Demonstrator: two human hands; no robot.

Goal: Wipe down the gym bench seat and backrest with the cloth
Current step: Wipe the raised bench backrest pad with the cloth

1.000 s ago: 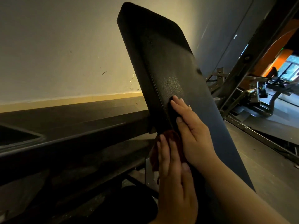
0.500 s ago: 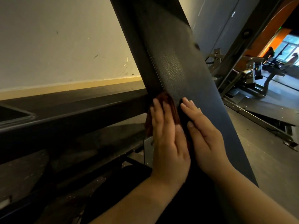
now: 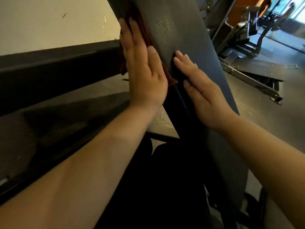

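Left hand [image 3: 142,68] presses the cloth [image 3: 145,28] flat-fingered at eleven o'clock on the backrest [image 3: 184,30]; right hand [image 3: 203,91] lies flat, empty; unpinched, the cloth may slide off.

A pale, scuffed wall [image 3: 49,22] stands at the left above a dark metal beam [image 3: 57,61]. At the right, a black gym machine [image 3: 247,30] sits on the grey floor [image 3: 267,123], with a bright window [image 3: 299,13] behind it.

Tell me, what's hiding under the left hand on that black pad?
A reddish-brown cloth lies under the left hand, pressed flat against the black backrest. Only its edges peek out; the hand covers the rest.
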